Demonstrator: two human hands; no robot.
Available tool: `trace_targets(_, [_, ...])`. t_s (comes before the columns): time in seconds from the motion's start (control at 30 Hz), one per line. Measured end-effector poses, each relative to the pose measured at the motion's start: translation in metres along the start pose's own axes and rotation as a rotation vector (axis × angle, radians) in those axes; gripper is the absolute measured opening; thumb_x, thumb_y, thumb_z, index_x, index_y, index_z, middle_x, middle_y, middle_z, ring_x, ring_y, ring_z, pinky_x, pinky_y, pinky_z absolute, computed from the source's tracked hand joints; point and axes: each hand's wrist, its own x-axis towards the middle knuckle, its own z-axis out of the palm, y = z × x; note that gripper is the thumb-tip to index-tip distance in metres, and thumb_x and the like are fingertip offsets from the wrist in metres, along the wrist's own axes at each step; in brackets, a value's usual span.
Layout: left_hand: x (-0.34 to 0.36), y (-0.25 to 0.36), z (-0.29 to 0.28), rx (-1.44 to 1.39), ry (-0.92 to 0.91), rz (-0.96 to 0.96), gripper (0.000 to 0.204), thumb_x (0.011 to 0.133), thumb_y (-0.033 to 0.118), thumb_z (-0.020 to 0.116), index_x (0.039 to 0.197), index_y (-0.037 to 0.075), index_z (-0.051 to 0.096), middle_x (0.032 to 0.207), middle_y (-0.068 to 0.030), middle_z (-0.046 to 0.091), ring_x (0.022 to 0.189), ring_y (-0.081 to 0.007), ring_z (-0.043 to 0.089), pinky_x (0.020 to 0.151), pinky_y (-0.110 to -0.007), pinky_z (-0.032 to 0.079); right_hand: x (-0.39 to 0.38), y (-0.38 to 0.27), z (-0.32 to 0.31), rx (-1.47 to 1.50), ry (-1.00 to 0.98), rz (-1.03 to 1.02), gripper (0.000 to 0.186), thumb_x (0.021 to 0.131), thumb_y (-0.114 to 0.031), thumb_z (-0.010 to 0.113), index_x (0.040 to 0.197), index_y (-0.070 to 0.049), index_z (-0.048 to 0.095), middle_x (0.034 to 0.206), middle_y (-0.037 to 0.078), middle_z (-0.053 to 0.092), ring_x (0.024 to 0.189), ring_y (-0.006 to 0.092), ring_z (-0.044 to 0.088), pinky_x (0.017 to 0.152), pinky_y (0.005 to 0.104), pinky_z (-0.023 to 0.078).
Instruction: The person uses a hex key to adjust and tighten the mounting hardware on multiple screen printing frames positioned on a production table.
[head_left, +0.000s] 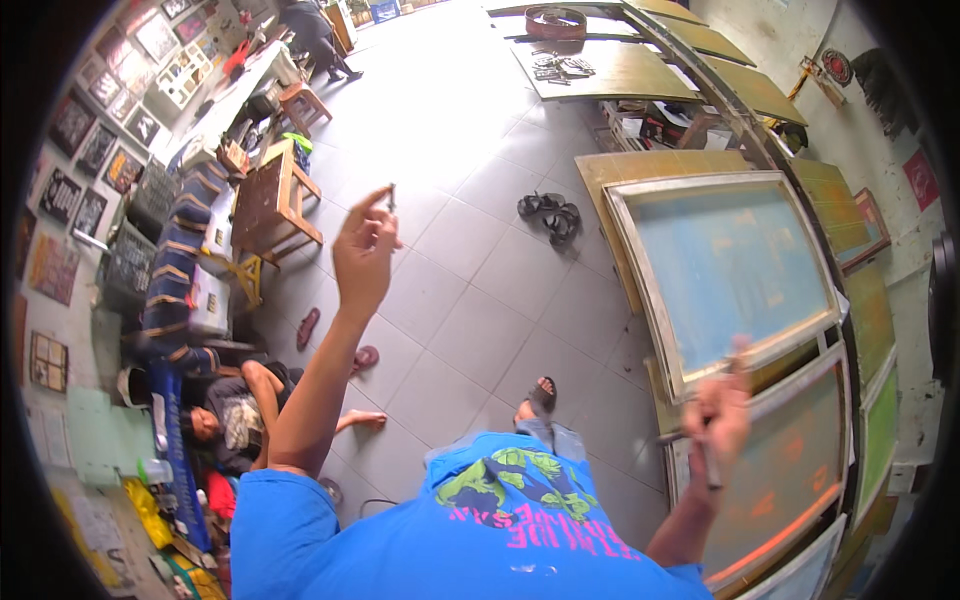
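Observation:
Out ahead, my left hand [365, 250] is raised over the tiled floor, its fingertips closed on a small slim item [392, 200], too small to identify. My right hand [718, 415], blurred, is closed on a dark metal tool [711, 460] of unclear kind. It hovers at the near frame edge of a screen with pale blue mesh [735, 270]; whether it touches is unclear. Below that screen lies another framed screen with orange-stained grey mesh [760, 470], both resting along the right-hand rack.
At left a person [245, 415] lies beside stools [265, 205] and cluttered shelving. Sandals [550, 215] and slippers [308, 327] are on the tiled floor [470, 300]. A board [620, 65] with small metal pieces is at upper right; another person [310, 35] is far back.

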Motion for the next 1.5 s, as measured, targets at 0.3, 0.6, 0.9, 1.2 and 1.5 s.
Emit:
trace_targets(0.3, [0.221,-0.021,0.068,0.27,0.26,0.359,0.032,0.092,0.008,0.069,0.124,0.003,0.067,0.094,-0.0055,0.073,0.076,-0.0101,0.066,0.067,-0.022,0.052,0.132,-0.109,-0.009,-0.097,0.493,-1.006,0.026,0.106,-0.013,0.045,0.129,-0.002,0.048,0.065,0.001,0.034,0.049,0.0055,0.032,0.042,0.0184,0.027])
trace_targets(0.6, [0.425,-0.291,0.29,0.203,-0.358,-0.05,0.03,0.087,0.024,0.076,0.111,0.005,0.075,0.094,-0.0107,0.076,0.082,-0.0187,0.073,0.073,-0.031,0.057,0.213,-0.024,0.094,-0.475,0.578,-0.026,0.053,0.106,-0.018,0.047,0.157,-0.016,0.032,0.068,-0.005,0.043,0.051,0.0022,0.035,0.039,0.0185,0.03])
trace_targets(0.9, [0.612,-0.504,0.467,0.481,-0.651,0.303,0.03,0.09,0.028,0.072,0.11,0.005,0.074,0.1,-0.0108,0.076,0.088,-0.0216,0.072,0.079,-0.034,0.055,0.121,-0.056,0.193,-0.834,1.417,-0.369,0.052,0.107,-0.017,0.047,0.157,-0.012,0.033,0.073,-0.004,0.042,0.048,0.0025,0.032,0.042,0.0195,0.029])
trace_targets(1.2, [0.527,-0.431,0.487,0.385,-0.306,0.821,0.027,0.09,0.024,0.075,0.108,0.003,0.073,0.104,-0.0099,0.075,0.088,-0.0233,0.07,0.077,-0.036,0.055,-0.069,0.072,0.252,-0.815,2.2,-0.316,0.044,0.102,-0.024,0.054,0.143,-0.007,0.053,0.071,-0.003,0.046,0.048,0.0069,0.04,0.042,0.0233,0.033])
trace_targets(1.5, [0.078,-0.15,0.351,-0.447,-1.824,-0.028,0.031,0.098,0.016,0.064,0.123,-0.001,0.061,0.111,-0.011,0.069,0.101,-0.0188,0.064,0.087,-0.031,0.052,0.001,0.206,0.178,-0.306,1.313,0.286,0.063,0.1,-0.027,0.053,0.154,-0.003,0.032,0.122,0.024,0.063,0.101,0.0295,0.065,0.093,0.0401,0.048])
